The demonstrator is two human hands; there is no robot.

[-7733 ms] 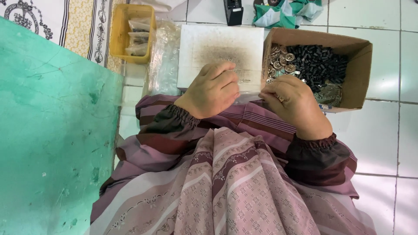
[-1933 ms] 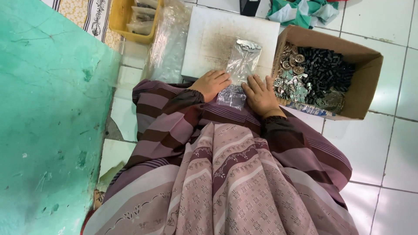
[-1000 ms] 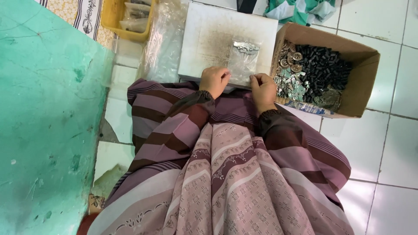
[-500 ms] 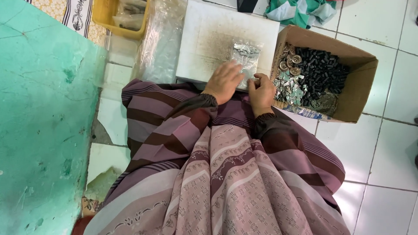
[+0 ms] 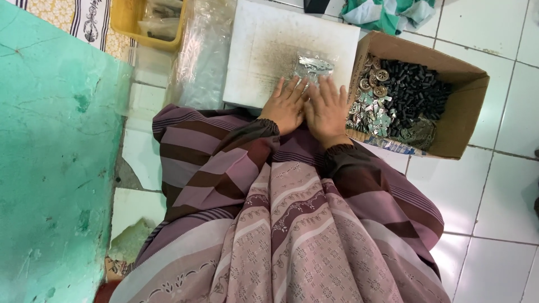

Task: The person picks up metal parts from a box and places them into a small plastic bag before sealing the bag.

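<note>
My left hand (image 5: 287, 103) and my right hand (image 5: 327, 109) lie flat, side by side, fingers spread, pressing down on a small clear plastic bag (image 5: 312, 65) with small parts inside. The bag rests on a white board (image 5: 269, 50) on the floor. Only the far end of the bag shows beyond my fingertips. Both arms wear striped maroon sleeves.
A cardboard box (image 5: 460, 112) to the right holds small black pieces, round metal parts and silvery bits. A stack of clear plastic bags (image 5: 202, 56) lies left of the board, with a yellow tray (image 5: 135, 19) beyond. A green surface (image 5: 50, 168) runs along the left; white floor tiles right.
Earlier my hands held the small bag upright by its lower edge. Now it lies flat on the board, with both palms pressed over it.
</note>
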